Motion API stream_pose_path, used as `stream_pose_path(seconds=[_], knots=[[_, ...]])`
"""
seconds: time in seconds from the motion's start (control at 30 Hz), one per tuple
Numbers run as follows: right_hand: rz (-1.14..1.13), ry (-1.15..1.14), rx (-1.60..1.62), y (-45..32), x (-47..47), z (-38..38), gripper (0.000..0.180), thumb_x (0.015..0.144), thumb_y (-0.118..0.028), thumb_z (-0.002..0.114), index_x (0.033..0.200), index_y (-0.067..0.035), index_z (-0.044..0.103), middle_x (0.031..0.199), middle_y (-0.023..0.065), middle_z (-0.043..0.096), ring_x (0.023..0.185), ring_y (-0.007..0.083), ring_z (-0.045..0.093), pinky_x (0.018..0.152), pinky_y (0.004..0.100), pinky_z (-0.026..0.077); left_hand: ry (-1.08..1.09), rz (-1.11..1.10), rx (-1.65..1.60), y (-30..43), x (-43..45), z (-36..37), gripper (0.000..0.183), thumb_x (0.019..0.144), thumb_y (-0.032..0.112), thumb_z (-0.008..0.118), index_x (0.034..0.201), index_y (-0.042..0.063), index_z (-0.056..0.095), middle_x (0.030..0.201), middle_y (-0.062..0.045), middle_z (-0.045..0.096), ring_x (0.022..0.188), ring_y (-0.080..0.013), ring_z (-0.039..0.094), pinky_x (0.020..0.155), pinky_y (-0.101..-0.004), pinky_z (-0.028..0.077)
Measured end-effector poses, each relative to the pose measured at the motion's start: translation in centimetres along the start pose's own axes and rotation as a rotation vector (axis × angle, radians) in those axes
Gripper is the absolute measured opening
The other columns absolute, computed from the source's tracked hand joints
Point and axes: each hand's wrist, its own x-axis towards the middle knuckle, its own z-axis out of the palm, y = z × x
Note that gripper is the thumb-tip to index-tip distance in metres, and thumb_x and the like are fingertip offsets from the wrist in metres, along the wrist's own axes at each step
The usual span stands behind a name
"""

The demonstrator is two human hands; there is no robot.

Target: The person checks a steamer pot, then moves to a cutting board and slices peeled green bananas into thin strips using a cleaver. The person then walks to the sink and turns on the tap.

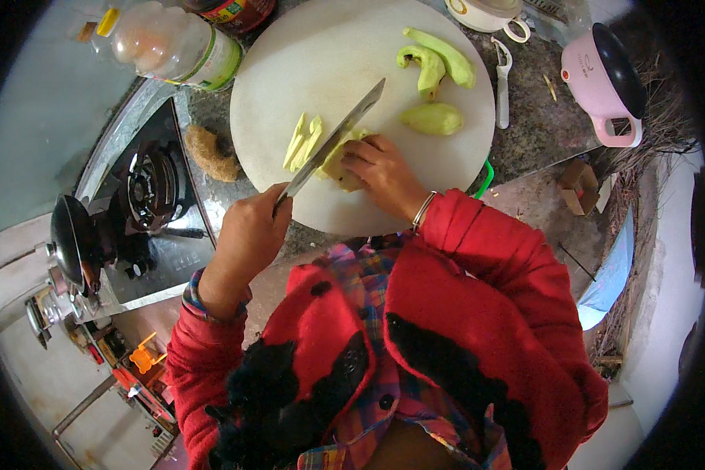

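Observation:
My left hand (252,232) grips the handle of a kitchen knife (343,129), its blade slanting up and right over the round white cutting board (282,64). Under the fingers of my right hand (388,173) are pale-green vegetable slices (343,167), pressed to the board right of the blade and partly hidden. Cut strips (304,144) of the same vegetable lie left of the blade. Toward the board's right side rest a short peeled piece (432,118), a curved peeled piece (427,73) and a longer one (449,59).
A white-handled peeler (503,88) and a pink electric pot (593,82) stand right of the board. Leftward are a brown fibrous scrubber (208,154), a gas burner (151,185) and a wok (70,244). A plastic bottle (170,47) is at the upper left.

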Motion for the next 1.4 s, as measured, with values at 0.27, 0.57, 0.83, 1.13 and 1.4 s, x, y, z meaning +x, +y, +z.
stream_pose_path(seconds=[0.27, 0.57, 0.83, 1.13, 1.4], knots=[[-0.007, 0.048, -0.006, -0.4, 0.2, -0.1, 0.027, 0.064, -0.001, 0.054, 0.091, -0.004, 0.059, 0.101, 0.0089, 0.053, 0.094, 0.03, 0.046, 0.083, 0.0365, 0.04, -0.051, -0.006, 0.151, 1.2, 0.7, 0.3, 0.018, 0.081, 0.017, 0.049, 0.091, 0.004, 0.057, 0.067, -0.02, 0.057, 0.062, -0.0362, 0.056, 0.055, -0.0427, 0.045], [-0.057, 0.002, -0.055, -0.2, 0.3, -0.2, 0.026, 0.064, -0.003, 0.056, 0.09, -0.003, 0.057, 0.102, 0.0099, 0.052, 0.095, 0.0302, 0.046, 0.084, 0.0364, 0.04, -0.075, -0.018, 0.121, 1.6, 0.3, -0.6, 0.018, 0.082, 0.014, 0.049, 0.095, 0.003, 0.055, 0.069, -0.022, 0.057, 0.064, -0.0377, 0.056, 0.054, -0.0416, 0.044], [0.028, 0.01, 0.033, -0.1, -0.2, 0.4, 0.021, 0.068, -0.004, 0.052, 0.088, -0.005, 0.057, 0.101, 0.008, 0.052, 0.094, 0.0279, 0.047, 0.084, 0.0359, 0.039, 0.028, 0.013, 0.047, 0.0, 3.0, 3.4, 0.02, 0.081, 0.017, 0.049, 0.095, 0.005, 0.057, 0.068, -0.019, 0.057, 0.063, -0.0367, 0.056, 0.056, -0.043, 0.045], [0.025, 0.06, 0.044, 0.1, -0.4, 0.8, 0.026, 0.065, -0.001, 0.057, 0.091, -0.004, 0.057, 0.102, 0.01, 0.053, 0.096, 0.0292, 0.047, 0.084, 0.0368, 0.04, -0.043, 0.008, 0.016, 0.7, 0.6, -0.2, 0.014, 0.081, 0.015, 0.051, 0.085, 0.002, 0.054, 0.062, -0.021, 0.054, 0.059, -0.0375, 0.055, 0.051, -0.0411, 0.042], [0.02, 0.071, 0.079, 0.2, -0.3, 0.7, 0.021, 0.067, -0.003, 0.056, 0.088, -0.004, 0.057, 0.098, 0.009, 0.053, 0.093, 0.0278, 0.048, 0.081, 0.0364, 0.041, 0.034, -0.015, 0.027, 0.1, 3.0, 3.2, 0.017, 0.081, 0.019, 0.05, 0.082, 0.002, 0.054, 0.064, -0.02, 0.056, 0.06, -0.0385, 0.055, 0.052, -0.0449, 0.043]])
